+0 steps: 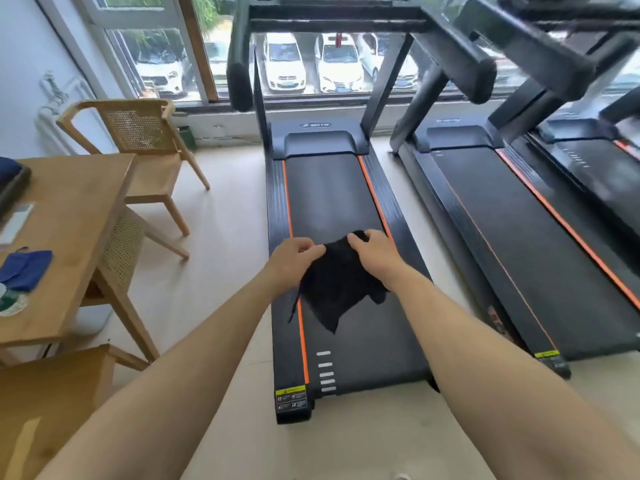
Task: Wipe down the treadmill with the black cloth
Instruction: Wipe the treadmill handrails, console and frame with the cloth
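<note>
Left hand (294,259): pinches the cloth's 10 o'clock edge
Right hand (375,252): grips the cloth's 1 o'clock corner
Black cloth (339,289): held over the treadmill (332,195) belt, lower part hanging loose
Risk: the loose corner may fold under and leave unwiped strips, and a light pinch may slip
Count: one black cloth; two neighbouring treadmills (519,220) at 2 o'clock
</note>
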The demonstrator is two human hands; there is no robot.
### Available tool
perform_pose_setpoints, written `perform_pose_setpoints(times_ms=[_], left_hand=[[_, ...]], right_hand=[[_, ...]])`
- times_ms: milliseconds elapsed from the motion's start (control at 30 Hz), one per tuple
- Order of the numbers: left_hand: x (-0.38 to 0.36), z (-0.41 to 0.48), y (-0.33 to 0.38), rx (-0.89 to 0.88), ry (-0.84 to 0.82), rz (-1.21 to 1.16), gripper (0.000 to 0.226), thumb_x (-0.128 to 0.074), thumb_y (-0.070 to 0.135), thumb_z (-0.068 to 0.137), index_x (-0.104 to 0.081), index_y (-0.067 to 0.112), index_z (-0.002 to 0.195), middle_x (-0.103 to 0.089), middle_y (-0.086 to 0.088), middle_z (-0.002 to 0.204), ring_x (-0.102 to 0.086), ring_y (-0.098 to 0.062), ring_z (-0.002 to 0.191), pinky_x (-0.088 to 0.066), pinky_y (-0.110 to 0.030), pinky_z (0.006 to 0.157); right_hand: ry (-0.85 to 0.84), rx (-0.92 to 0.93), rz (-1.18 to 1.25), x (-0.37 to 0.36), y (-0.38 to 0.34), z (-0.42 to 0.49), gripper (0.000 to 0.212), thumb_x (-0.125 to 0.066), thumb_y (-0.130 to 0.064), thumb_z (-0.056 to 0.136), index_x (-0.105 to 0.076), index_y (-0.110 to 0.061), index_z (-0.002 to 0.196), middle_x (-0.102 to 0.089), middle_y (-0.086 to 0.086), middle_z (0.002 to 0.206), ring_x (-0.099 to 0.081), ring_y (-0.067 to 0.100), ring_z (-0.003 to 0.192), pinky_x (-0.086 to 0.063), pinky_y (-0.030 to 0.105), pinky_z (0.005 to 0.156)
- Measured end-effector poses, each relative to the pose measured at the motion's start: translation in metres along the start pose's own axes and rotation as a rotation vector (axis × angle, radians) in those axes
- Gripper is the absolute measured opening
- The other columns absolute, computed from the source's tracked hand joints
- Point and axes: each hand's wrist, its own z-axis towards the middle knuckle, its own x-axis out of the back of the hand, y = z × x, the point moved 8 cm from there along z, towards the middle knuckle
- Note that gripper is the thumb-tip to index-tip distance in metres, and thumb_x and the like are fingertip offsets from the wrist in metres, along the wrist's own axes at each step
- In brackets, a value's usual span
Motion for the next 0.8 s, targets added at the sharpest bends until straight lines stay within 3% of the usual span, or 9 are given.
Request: perform_pose_setpoints(times_ms=[100,167,267,333,433,533,633,800], left_hand=[[-0.071,0.004,0.035,0.013,-0.048,-0.078,0.06,-0.052,0.062,0.093,-0.06,0.003,0.089,-0.058,-0.001,0.079,-0.057,-0.016,0.074,-0.044,-0.032,0.072],[-0.12,0.006,0.06,0.031,-0.132,-0.091,0.062,-0.06,0.071,0.081,-0.066,0.012,0.102,-0.07,0.003,0.092,-0.069,-0.016,0.083,-0.054,-0.032,0.08],[-0.187,0.001,0.096,0.034,-0.311,-0.02,0.04,-0.081,0.044,0.078,-0.069,0.022,0.108,-0.076,0.002,0.099,-0.074,-0.017,0.088,-0.06,-0.033,0.082],[-0.208,0.003,0.116,0.027,-0.324,0.005,0.035,-0.084,0.033,0.077,-0.07,0.023,0.108,-0.076,0.002,0.1,-0.074,-0.017,0.091,-0.059,-0.036,0.087],[-0.207,0.018,0.142,0.015,-0.243,0.042,0.031,-0.084,0.03,0.078,-0.072,0.024,0.106,-0.076,0.003,0.1,-0.073,-0.018,0.092,-0.059,-0.036,0.089],[-0.18,0.043,0.162,0.015,-0.102,0.211,0.019,-0.083,0.034,0.079,-0.068,0.029,0.09,-0.072,0.003,0.093,-0.069,-0.018,0.088,-0.057,-0.037,0.087],[-0.153,0.069,0.191,-0.024,0.016,0.259,0.02,-0.082,0.037,0.078,-0.07,0.025,0.088,-0.072,-0.001,0.09,-0.069,-0.021,0.086,-0.055,-0.036,0.08],[-0.111,0.128,0.228,-0.093,0.188,0.39,0.024,-0.077,0.043,0.082,-0.061,0.025,0.082,-0.062,0.005,0.083,-0.058,-0.012,0.079,-0.04,-0.027,0.067]], right_hand=[[0.033,-0.02,0.138,0.066,0.026,-0.003,0.027,-0.051,-0.036,0.102,-0.063,-0.013,0.098,-0.069,0.009,0.098,-0.066,0.024,0.09,-0.054,0.037,0.079],[0.053,-0.02,0.222,0.113,0.041,-0.002,0.028,-0.053,-0.036,0.101,-0.064,-0.011,0.097,-0.069,0.013,0.099,-0.066,0.028,0.091,-0.056,0.039,0.081],[0.068,-0.025,0.293,0.179,0.058,0.001,0.028,-0.057,-0.038,0.098,-0.066,-0.011,0.098,-0.07,0.014,0.098,-0.068,0.031,0.093,-0.058,0.044,0.084],[0.065,-0.016,0.315,0.217,0.061,0.003,0.024,-0.057,-0.033,0.1,-0.064,-0.014,0.087,-0.066,0.007,0.084,-0.066,0.025,0.081,-0.055,0.032,0.068],[0.096,0.005,0.302,0.266,0.058,0.013,0.026,-0.054,-0.031,0.102,-0.063,-0.012,0.088,-0.06,0.004,0.078,-0.059,0.019,0.071,-0.045,0.027,0.056],[0.122,0.025,0.311,0.296,0.051,0.029,0.03,-0.051,-0.033,0.101,-0.064,-0.006,0.105,-0.059,0.006,0.085,-0.057,0.021,0.077,-0.044,0.03,0.063],[0.132,0.04,0.301,0.311,0.037,0.047,0.033,-0.05,-0.031,0.1,-0.061,-0.003,0.112,-0.057,0.009,0.095,-0.054,0.022,0.084,-0.041,0.033,0.071],[0.12,0.049,0.294,0.313,0.006,0.105,0.033,-0.048,-0.029,0.1,-0.06,-0.003,0.118,-0.055,0.008,0.097,-0.05,0.017,0.078,-0.038,0.031,0.068]])
